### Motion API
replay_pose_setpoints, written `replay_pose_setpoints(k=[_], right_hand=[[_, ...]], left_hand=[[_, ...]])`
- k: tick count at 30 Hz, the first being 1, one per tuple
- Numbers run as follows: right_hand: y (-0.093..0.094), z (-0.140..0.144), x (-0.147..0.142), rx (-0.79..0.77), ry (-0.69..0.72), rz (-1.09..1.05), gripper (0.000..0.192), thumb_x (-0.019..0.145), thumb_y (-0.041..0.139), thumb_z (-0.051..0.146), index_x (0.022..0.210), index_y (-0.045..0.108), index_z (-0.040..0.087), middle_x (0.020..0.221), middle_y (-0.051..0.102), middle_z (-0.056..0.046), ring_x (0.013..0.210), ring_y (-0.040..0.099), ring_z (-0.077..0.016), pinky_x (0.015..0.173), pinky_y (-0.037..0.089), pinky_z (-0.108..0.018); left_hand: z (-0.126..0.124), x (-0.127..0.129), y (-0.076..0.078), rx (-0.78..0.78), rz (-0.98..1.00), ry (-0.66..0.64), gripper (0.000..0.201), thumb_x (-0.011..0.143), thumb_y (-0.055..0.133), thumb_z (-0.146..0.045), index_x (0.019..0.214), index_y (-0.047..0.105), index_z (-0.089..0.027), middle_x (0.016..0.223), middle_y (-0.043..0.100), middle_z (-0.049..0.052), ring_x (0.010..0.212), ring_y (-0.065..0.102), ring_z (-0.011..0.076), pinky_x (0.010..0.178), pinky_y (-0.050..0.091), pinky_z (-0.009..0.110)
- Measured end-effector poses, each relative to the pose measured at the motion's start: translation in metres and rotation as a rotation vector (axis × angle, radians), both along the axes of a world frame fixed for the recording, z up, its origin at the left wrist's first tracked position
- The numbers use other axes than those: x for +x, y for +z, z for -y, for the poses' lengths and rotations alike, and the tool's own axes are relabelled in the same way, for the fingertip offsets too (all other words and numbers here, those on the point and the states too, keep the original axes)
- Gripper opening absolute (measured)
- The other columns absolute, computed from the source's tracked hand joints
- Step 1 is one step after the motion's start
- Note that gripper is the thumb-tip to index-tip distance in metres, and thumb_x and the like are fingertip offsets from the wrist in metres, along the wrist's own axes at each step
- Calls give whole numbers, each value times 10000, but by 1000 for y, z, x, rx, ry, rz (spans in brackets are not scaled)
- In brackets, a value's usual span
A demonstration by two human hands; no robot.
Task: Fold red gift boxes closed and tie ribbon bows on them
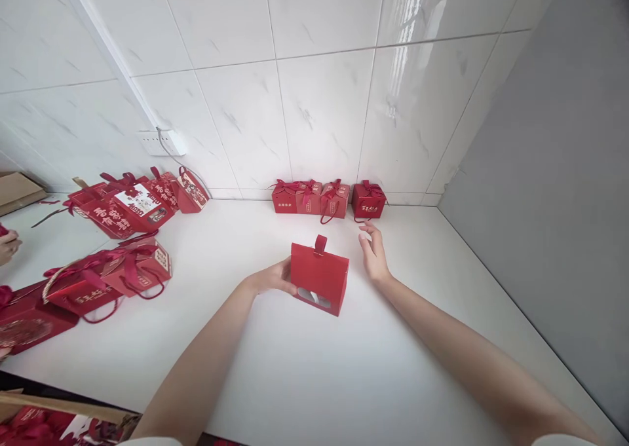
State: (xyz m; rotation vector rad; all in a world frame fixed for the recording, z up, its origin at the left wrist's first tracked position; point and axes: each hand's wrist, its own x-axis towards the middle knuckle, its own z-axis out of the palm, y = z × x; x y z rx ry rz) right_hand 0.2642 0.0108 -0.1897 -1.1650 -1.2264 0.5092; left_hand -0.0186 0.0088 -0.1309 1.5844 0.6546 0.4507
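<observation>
Lying at the near left, partly below the edge of the white counter (304,380), a carton (105,412) holds a jumble of red items. Further in, near the middle of the counter, is a red box (319,272) with a loop on top and a clear window low on its front. The left hand (276,277) grips its left side, thumb at the front and the other fingers behind, pinching it. The right hand (374,256) is just beyond its right side, apart from it, fingers loosely curved and parted. To the left, ribboned boxes (135,269) with cord handles stand in a slanting row; behind them are printed red gift boxes (132,207), near another person's hand (7,244) at the left edge. Near the back wall, three small boxes (309,198) with bows stand side by side, a fourth box (368,202) just to their right. On the tiled wall (324,105) behind sits a socket strip (161,143).
</observation>
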Motion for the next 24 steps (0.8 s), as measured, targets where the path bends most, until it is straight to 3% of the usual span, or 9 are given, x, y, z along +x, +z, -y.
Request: replay_pose_setpoints(k=[2,4,8,11,13,16,19,21,24], right_hand=[[7,19,-5,44,50,-14,318,967,374,465,1181,487,259,1461,416,-98,1351,395,-234,1090,331,-499],[15,31,-7,149,0,19,340,989,307,442,1223,473,260,1439,441,-98,1351,403,-237,1107,307,-522],[24,42,-18,375,-57,284,526,945,401,464,1432,305,290,1570,247,-88,1448,245,-293,1150,209,-590],[22,46,-31,301,10,388,686,916,500,408,1501,156,303,1600,168,-87,1472,185,-294,1156,229,-583],[24,45,-36,260,0,401,701,917,519,365,1504,142,311,1598,169,-88,1479,166,-282,1161,241,-565],[40,38,-35,322,-47,423,565,921,517,335,1438,289,336,1583,202,-70,1461,219,-294,1141,278,-571],[69,23,-26,408,-14,543,287,933,499,294,1217,531,324,1486,388,-62,1372,382,-293,1088,361,-538],[88,11,-19,435,29,684,204,938,488,258,1107,594,304,1373,516,-65,1278,476,-290,1041,391,-534],[105,-5,-12,417,84,818,141,920,523,243,989,641,277,1321,554,-65,1220,508,-299,983,419,-536]], left_hand=[[6,11,-1,-25,-97,1,727,614,842,-389,1260,568,-199,1233,645,146,1119,627,337,899,528,467],[9,25,-7,59,-72,176,661,658,815,-385,1240,566,-196,1214,658,126,1109,636,304,919,523,446],[10,42,-20,303,-53,427,632,722,763,-415,1279,520,-238,1263,632,81,1154,606,259,960,502,416],[6,44,-25,372,-71,486,630,746,735,-436,1297,493,-250,1288,614,70,1163,595,247,973,495,407],[2,45,-27,376,-70,492,635,749,729,-444,1303,483,-253,1294,609,67,1158,596,244,968,499,397],[-5,49,-30,372,-86,482,640,743,729,-452,1302,488,-257,1275,621,64,1127,612,244,952,508,391],[-14,57,-30,362,-109,449,653,724,739,-477,1292,503,-260,1242,642,56,1095,625,248,935,516,392],[-22,61,-29,351,-111,417,653,707,748,-490,1273,520,-257,1227,651,51,1079,631,248,920,523,388],[-33,65,-27,331,-108,394,649,688,762,-487,1245,538,-240,1212,658,55,1053,637,247,895,532,382]])
